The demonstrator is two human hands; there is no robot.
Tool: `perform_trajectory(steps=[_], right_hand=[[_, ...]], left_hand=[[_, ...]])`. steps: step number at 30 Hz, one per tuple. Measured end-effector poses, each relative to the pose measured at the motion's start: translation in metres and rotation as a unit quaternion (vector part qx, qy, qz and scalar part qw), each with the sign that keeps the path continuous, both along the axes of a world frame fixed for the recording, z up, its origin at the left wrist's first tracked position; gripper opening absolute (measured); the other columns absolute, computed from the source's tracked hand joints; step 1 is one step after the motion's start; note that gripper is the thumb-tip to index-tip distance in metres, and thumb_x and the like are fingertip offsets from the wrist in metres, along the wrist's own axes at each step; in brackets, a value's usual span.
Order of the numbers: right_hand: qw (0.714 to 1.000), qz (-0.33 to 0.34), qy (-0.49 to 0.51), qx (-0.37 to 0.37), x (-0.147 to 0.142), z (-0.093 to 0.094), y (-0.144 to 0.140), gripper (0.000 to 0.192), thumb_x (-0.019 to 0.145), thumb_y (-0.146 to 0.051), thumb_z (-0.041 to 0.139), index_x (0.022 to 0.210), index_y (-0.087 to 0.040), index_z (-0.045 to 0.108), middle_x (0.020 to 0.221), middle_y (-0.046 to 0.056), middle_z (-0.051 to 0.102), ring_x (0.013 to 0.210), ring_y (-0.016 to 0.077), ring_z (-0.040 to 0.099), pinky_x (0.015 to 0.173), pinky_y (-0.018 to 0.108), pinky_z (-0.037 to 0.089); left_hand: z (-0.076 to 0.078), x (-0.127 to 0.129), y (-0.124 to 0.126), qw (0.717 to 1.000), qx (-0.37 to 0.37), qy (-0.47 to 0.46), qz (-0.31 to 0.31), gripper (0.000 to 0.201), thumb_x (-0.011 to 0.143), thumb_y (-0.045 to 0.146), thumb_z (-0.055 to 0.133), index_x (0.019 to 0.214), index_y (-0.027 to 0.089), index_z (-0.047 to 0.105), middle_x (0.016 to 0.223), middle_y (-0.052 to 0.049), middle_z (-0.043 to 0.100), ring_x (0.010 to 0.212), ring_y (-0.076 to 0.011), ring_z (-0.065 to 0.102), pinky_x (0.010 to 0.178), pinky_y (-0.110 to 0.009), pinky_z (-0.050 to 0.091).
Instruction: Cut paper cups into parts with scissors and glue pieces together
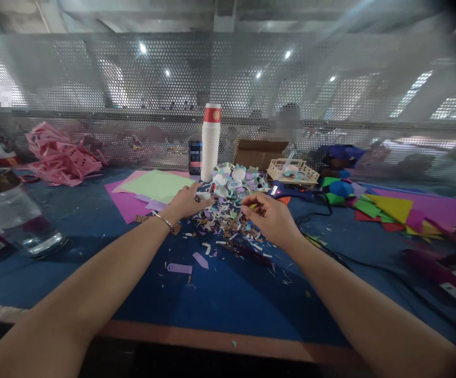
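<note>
Both forearms stretch out from the near edge of the blue tabletop (pixel 220 294), bare, converging on a heap of paper scraps (pixel 228 223) lying about the middle of the surface. A few stray lilac slips (pixel 179 268) lie nearer, apart from the heap.

The left hand (pixel 186 202), a thin bracelet (pixel 164 221) at the wrist, rests palm down at the left edge of the heap, fingers curled loosely, with what looks like a small pale bit at the fingertips; whether its grip is truly closed on that bit I cannot tell. The right hand (pixel 269 215) hovers at the right edge, knuckles up, thumb and forefinger pinched together on a small scrap, the grip closed on it.

To my eye the work in hand is picking through the scraps, piece by piece. Any further pinch among such thin, light bits would seem to call for fingertips only and a gentle touch, since the heap scatters easily.

Just beyond the heap sits a cluster of small round white caps (pixel 231 181), then a tall stack of paper cups (pixel 210 142) standing upright. Left of that lie green and pink sheets (pixel 153 186) flat on the tabletop, and far left a crumpled pink pile (pixel 60 155). Right of the cups are a small wooden model (pixel 293 172) and loose coloured sheets (pixel 393 207); a black cable (pixel 332 254) trails past the right wrist. A perforated metal screen (pixel 228 89) closes the far side.
</note>
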State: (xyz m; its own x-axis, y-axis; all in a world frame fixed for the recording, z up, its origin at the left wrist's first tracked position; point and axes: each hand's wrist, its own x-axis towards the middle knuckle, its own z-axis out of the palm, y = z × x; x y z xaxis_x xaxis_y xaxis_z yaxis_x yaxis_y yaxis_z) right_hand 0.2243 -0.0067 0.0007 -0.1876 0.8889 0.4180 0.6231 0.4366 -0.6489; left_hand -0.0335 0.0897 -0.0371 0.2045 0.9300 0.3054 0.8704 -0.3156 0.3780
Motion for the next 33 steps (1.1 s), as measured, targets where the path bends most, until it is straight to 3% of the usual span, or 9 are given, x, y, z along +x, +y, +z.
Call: perform_trajectory(steps=[2,4,10,15,21,24,27,30,33], right_hand=[[1.000,0.003,-0.005,0.002,0.000,0.001,-0.001,0.019,0.091,-0.040,0.060,0.095,-0.021,0.065,0.085,0.006,0.070,0.069,0.0182,0.061,0.064,0.033,0.048],[1.000,0.006,-0.009,0.002,0.001,0.001,-0.003,0.018,0.091,-0.039,0.059,0.094,-0.021,0.064,0.085,0.006,0.070,0.068,0.0179,0.060,0.063,0.033,0.047],[1.000,0.016,-0.018,0.008,0.000,0.003,-0.005,0.014,0.091,-0.034,0.058,0.093,-0.021,0.063,0.087,0.007,0.070,0.066,0.0172,0.059,0.061,0.032,0.047],[0.997,0.031,-0.048,0.049,0.000,0.006,-0.008,0.012,0.093,-0.030,0.056,0.093,-0.021,0.064,0.094,0.008,0.068,0.075,0.0187,0.062,0.064,0.031,0.048],[0.994,0.038,-0.076,0.072,0.003,0.005,-0.007,0.013,0.095,-0.030,0.055,0.094,-0.021,0.064,0.094,0.007,0.067,0.073,0.0182,0.062,0.063,0.030,0.047],[0.992,0.041,-0.085,0.082,0.002,0.005,-0.007,0.011,0.094,-0.028,0.056,0.092,-0.021,0.064,0.091,0.006,0.067,0.073,0.0181,0.062,0.065,0.030,0.047],[0.991,0.040,-0.092,0.087,0.002,0.006,-0.006,0.011,0.094,-0.027,0.055,0.091,-0.022,0.064,0.088,0.006,0.067,0.073,0.0187,0.062,0.065,0.030,0.047],[0.990,0.044,-0.090,0.096,0.002,0.006,-0.006,0.011,0.094,-0.027,0.055,0.091,-0.022,0.064,0.086,0.006,0.067,0.073,0.0187,0.062,0.065,0.030,0.047],[0.990,0.049,-0.089,0.095,0.002,0.004,-0.006,0.012,0.095,-0.027,0.055,0.090,-0.022,0.065,0.086,0.006,0.067,0.072,0.0183,0.061,0.065,0.030,0.047]], left_hand=[[-0.001,0.005,-0.002,1.000,0.006,0.017,-0.022,0.083,0.076,0.065,0.069,0.144,0.021,0.052,0.132,-0.018,0.064,0.122,-0.0400,0.058,0.102,-0.050,0.046],[-0.001,0.009,-0.004,0.998,0.014,0.029,-0.047,0.068,0.075,0.056,0.073,0.133,0.023,0.062,0.125,-0.015,0.068,0.118,-0.0375,0.060,0.102,-0.048,0.046],[0.011,0.014,0.000,0.995,0.067,0.016,-0.076,0.034,0.079,0.035,0.069,0.108,0.019,0.075,0.101,-0.012,0.071,0.105,-0.0333,0.064,0.097,-0.044,0.050],[0.037,0.031,0.013,0.988,0.135,-0.028,-0.071,0.041,0.087,0.033,0.063,0.125,0.016,0.068,0.114,-0.013,0.068,0.113,-0.0301,0.060,0.102,-0.041,0.048],[0.060,0.087,0.036,0.982,0.165,-0.044,-0.085,0.042,0.095,0.031,0.057,0.135,0.018,0.060,0.130,-0.014,0.061,0.124,-0.0275,0.055,0.109,-0.039,0.043],[0.053,0.113,0.050,0.987,0.147,-0.026,-0.056,0.048,0.098,0.033,0.052,0.145,0.021,0.050,0.149,-0.018,0.047,0.136,-0.0378,0.044,0.111,-0.055,0.037],[0.037,0.131,0.057,0.994,0.103,-0.004,-0.028,0.049,0.093,0.031,0.060,0.140,0.021,0.054,0.150,-0.021,0.049,0.136,-0.0456,0.043,0.109,-0.066,0.032],[0.026,0.136,0.051,0.994,0.106,0.002,-0.017,0.050,0.095,0.031,0.055,0.145,0.025,0.049,0.157,-0.017,0.042,0.143,-0.0422,0.037,0.114,-0.066,0.026],[0.027,0.127,0.039,0.991,0.130,0.001,-0.015,0.049,0.099,0.032,0.046,0.147,0.024,0.047,0.159,-0.015,0.040,0.145,-0.0379,0.034,0.117,-0.060,0.025]])
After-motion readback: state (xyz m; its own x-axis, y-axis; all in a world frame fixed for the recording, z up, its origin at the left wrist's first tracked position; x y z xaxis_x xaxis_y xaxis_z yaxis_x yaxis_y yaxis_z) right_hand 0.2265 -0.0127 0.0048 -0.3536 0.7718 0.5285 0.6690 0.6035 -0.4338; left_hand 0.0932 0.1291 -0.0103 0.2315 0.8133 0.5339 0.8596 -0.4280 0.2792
